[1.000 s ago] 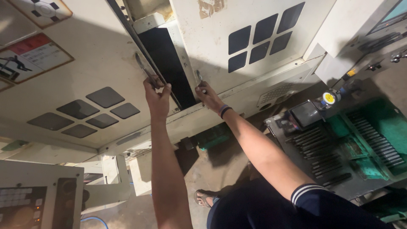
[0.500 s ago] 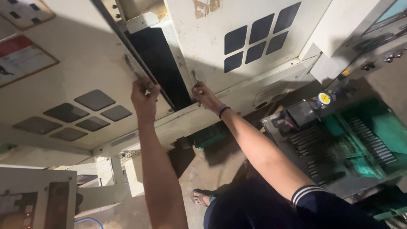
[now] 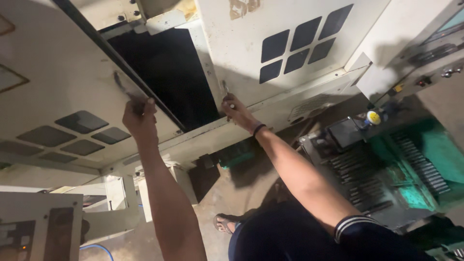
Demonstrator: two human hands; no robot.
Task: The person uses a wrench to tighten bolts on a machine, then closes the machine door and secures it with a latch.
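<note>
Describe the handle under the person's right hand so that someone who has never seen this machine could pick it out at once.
Start at the big cream machine cabinet, with its two sliding doors parted on a black opening. The right door has a block of six dark square windows. The handle is the slim metal bar on that door's left edge, just above the right hand; the left hand grips the other door's handle.

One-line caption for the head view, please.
Left hand and right hand grip the handles of two cream sliding doors, parted over a dark opening.
</note>
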